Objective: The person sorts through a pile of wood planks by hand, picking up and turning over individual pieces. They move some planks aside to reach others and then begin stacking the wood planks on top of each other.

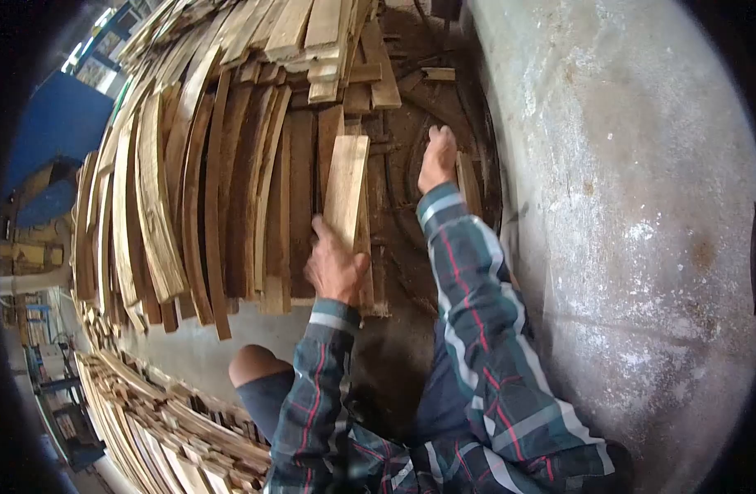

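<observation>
A pale board (346, 188), flat, straight-edged and rough-sawn with a lighter grain than the wood around it, stands just above the centre of the frame, its lower end in the left hand (335, 267). That hand is seen from the back, its fingers wrapped around the board's left edge and its thumb on the right side, clamped firmly on it, with the wrist bent up out of a plaid sleeve (316, 395). The board leans against the stacked slats (205, 189), a fan of long, curved, brown and tan strips that fills the upper left and centre, weathered and splintery at their ends. To the right of the board, the right hand (438, 158) reaches out on a nearly straight arm, fingers extended onto dark wood beside a narrow slat (469, 183); whether it grips anything cannot be told. A grey, mottled concrete surface (633, 206) takes up the right side. A bare knee (254, 366) shows at lower centre, and a second pile (164, 420) of thin strips lies at lower left.
</observation>
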{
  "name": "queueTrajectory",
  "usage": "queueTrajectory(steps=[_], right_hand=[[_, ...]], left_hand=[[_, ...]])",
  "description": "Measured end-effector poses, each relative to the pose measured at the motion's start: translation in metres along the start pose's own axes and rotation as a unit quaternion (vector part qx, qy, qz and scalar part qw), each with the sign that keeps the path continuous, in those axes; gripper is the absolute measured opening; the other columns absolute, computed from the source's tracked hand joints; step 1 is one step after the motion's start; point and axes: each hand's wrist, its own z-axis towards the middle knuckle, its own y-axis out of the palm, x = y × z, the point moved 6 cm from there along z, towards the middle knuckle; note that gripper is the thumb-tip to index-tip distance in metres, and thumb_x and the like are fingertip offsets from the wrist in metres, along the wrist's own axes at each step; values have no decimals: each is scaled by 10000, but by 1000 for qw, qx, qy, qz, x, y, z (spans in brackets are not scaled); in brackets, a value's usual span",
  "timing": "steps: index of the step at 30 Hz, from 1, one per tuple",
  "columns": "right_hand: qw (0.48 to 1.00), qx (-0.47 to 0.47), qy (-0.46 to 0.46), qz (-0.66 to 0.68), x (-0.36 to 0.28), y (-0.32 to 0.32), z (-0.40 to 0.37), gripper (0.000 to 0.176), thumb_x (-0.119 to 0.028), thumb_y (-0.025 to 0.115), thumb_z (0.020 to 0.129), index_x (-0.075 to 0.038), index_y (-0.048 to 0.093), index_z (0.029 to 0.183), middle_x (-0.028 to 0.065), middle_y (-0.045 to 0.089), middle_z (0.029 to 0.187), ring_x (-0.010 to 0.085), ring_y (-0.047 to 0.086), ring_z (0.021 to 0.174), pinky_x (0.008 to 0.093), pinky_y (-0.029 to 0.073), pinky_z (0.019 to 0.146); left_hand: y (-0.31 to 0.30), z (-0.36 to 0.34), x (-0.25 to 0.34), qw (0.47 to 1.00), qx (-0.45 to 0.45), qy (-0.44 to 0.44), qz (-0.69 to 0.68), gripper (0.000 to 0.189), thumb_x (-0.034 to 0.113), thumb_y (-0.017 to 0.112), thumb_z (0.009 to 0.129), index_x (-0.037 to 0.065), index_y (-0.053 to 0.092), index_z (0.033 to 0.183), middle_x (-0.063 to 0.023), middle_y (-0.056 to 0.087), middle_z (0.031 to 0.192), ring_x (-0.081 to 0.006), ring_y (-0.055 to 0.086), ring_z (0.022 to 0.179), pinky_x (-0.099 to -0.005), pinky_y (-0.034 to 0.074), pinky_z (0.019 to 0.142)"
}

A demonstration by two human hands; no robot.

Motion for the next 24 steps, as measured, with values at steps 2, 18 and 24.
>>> queueTrajectory(steps=[2,18,24], right_hand=[[988,-64,62,124,3,10,52,628,-387,457,1001,71,459,1431,248,435,1519,359,362,1442,434,254,1185],[931,-347,68,88,-62,152,104,721,-556,281,1049,-33,339,1542,182,317,1599,357,288,1472,503,182,1210],[950,-294,58,87,-64,150,87,834,-651,259,1023,-27,213,1573,157,168,1661,322,171,1521,465,132,1222]], left_hand=[[6,-2,-7,999,16,29,-20,1072,753,684,702,-8,324,1367,-251,634,789,-472,653,761,-528,513,661],[-8,-6,11,993,-74,-87,16,909,114,743,618,39,329,1424,-254,676,928,-445,688,882,-494,551,776],[-9,-3,12,993,-58,-90,38,963,178,768,600,63,310,1440,-263,676,987,-487,667,922,-508,543,810]])
